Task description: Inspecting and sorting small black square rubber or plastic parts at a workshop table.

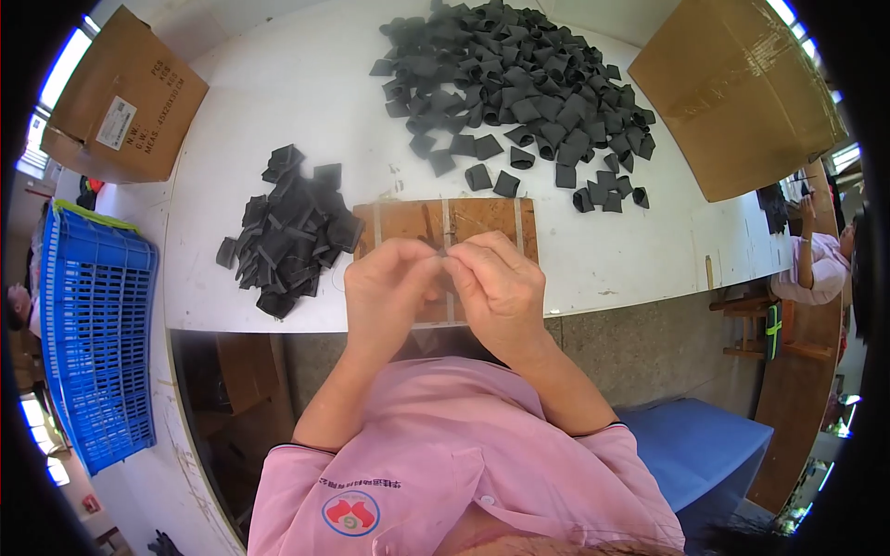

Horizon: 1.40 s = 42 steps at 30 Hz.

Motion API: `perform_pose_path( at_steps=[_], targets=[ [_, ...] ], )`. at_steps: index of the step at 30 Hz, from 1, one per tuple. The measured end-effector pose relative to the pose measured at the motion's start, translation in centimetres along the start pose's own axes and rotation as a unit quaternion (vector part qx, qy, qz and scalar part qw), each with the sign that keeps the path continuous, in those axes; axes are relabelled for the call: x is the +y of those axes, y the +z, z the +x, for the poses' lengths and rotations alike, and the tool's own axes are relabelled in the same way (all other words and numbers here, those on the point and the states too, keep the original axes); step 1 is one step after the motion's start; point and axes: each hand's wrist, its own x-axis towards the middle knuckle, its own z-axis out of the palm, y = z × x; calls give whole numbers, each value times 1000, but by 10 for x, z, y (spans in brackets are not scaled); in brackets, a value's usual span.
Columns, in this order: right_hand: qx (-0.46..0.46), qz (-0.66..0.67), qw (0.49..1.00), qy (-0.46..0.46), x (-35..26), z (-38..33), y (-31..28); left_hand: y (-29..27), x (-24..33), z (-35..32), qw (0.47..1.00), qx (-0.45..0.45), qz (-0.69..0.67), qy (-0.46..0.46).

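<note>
The white table [278,83] is the workplace, smooth and matte, its far edge bent by the lens. Two brown cardboard boxes [120,97] sit at its far corners, out of reach, probably as stock or packing. A blue slatted plastic crate [93,343] stands at the left, low beside the table.

The big pile [519,93] of black pieces spreads over the far right: small, flat, folded squares, soft-looking like fabric or webbing, tumbled loosely. The small pile [292,236] lies at the near left, just beside the left hand, its pieces alike but more creased; the split suggests two sorted lots.

A thin brown wooden board [482,222], crossed by pale strips, lies at the near edge directly under the hands as a working surface.

The left hand [385,287] and right hand [501,283] meet fingertip to fingertip above the board, both pinching one tiny dark piece [443,250], mostly hidden between them.
</note>
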Motion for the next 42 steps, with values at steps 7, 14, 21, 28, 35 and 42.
perform_pose_path(
  at_steps=[7, 14, 21, 28, 35, 42],
  targets=[
    [-27, -165, 985, -46, 15, -2, 13, 15, -6, 5, 988, 126, -64, -60],
    [-74, 491, 785, 371, 22, 0, 3, -1, -14, 1, 985, 5, -174, -19],
    [-138, 605, 652, 436, 2, 31, -8, 0, 23, 15, 973, 101, -201, -53],
    [-251, 534, 738, 329, 32, 50, 12, -20, 12, 29, 826, -56, -512, -230],
    [-148, 347, 894, 242, 26, 40, 9, -4, 15, 26, 985, 48, -156, 55],
    [-33, 125, 991, 10, -2, 34, 0, -4, 12, 31, 975, 6, -117, 190]
  ],
)
